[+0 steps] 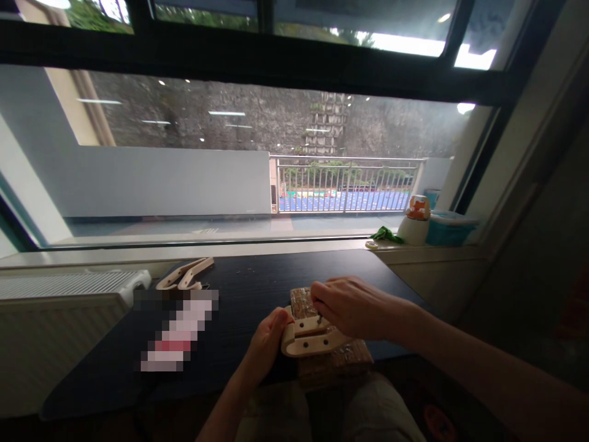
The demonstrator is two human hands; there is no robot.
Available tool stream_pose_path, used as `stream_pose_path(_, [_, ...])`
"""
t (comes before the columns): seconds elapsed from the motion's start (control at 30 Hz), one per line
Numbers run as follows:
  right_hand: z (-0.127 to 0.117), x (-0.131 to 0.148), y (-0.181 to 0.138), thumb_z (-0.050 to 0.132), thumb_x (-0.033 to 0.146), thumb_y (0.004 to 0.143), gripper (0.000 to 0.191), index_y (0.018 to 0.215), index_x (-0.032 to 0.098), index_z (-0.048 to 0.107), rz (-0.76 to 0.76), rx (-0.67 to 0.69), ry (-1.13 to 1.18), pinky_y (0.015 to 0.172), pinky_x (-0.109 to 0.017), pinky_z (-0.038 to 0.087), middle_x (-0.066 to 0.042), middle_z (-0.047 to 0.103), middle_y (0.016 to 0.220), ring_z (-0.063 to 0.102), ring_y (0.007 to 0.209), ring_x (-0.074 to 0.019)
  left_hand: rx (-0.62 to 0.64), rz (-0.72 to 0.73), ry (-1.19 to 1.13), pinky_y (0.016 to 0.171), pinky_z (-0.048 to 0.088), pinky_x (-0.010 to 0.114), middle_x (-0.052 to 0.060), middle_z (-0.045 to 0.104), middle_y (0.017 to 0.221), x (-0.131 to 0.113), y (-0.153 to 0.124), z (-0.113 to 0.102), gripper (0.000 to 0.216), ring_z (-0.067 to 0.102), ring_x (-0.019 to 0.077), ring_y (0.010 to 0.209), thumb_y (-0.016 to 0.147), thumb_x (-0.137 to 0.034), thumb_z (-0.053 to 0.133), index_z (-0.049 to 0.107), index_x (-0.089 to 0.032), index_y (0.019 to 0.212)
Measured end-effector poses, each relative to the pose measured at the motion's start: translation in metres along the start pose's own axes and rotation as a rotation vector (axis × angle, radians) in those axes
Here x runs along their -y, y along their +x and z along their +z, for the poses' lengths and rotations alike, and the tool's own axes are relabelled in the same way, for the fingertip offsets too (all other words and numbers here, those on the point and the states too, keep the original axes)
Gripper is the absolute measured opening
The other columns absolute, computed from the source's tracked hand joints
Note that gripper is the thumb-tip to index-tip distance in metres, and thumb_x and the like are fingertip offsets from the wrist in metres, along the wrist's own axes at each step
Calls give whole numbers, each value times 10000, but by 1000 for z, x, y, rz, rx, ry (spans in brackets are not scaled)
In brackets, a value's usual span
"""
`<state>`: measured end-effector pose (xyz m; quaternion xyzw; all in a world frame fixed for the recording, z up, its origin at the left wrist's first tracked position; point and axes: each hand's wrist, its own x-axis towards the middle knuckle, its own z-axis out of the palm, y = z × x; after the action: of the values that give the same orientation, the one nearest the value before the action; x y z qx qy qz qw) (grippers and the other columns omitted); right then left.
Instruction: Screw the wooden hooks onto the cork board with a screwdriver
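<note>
A pale wooden piece with rounded ends, a long slot and several dark holes lies across a rough, bark-like brown block at the table's front edge. My left hand grips its left end, thumb on top. Above the piece, my right hand is closed, knuckles up. A thin dark metal shaft stands below its fingers, at the far bar of the wooden piece. Whether it is a screw or a tool tip I cannot tell, since the fingers hide its upper part.
Another pale wooden frame lies on the dark table at the back left. A blurred-out pink and white item is in front of it. A radiator stands left. On the windowsill are a white bottle and a teal tub.
</note>
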<state>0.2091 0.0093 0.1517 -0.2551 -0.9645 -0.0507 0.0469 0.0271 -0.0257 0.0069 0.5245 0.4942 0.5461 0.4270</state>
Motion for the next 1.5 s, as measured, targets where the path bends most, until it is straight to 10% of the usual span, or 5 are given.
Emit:
stream_pose_path(0.57, [14, 4, 34, 289, 318, 933, 246, 898, 176, 486, 8, -29, -2, 533, -285, 252, -41, 634, 690, 582, 617, -157, 17, 1, -1, 555, 339, 209, -40, 460, 619, 0, 0, 0, 429, 398, 118, 585, 847, -554, 392, 529, -167, 725])
stream_pose_path(0.97, [51, -65, -6, 542, 406, 757, 226, 776, 183, 575, 458, -375, 561, 535, -250, 354, -4, 593, 645, 495, 580, -131, 223, 51, 61, 790, 427, 255, 24, 602, 979, -26, -17, 0, 386, 545, 199, 933, 773, -405, 600, 478, -187, 1068])
stream_pose_path(1.5, [90, -73, -18, 524, 445, 796, 323, 913, 162, 628, 449, -147, 1142, 490, -210, 344, 5, 560, 683, 438, 566, -98, 145, -125, 266, 857, 468, 292, 15, 559, 1130, -28, -16, 6, 798, 548, 202, 978, 566, -50, 689, 387, -271, 1271])
